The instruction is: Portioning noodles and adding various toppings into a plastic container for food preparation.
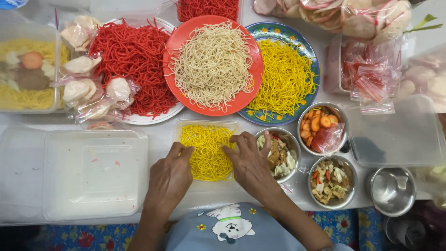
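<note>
A clear plastic container (186, 128) in front of me holds a heap of yellow noodles (207, 151). My left hand (170, 179) rests on the container's left edge with fingertips on the noodles. My right hand (251, 162) lies on the right side, fingers spread and pressing into the noodles. Neither hand lifts anything. Behind the container stand an orange plate of pale noodles (213, 65), a white plate of red noodles (132, 60) and a patterned plate of yellow noodles (285, 76).
Three steel bowls of toppings (280, 155), (322, 128), (332, 181) sit right of the container, with an empty steel bowl (392, 189) beyond. Clear lids (95, 172), (397, 132) lie left and right. Bagged crackers (88, 86) and a filled box (28, 69) are far left.
</note>
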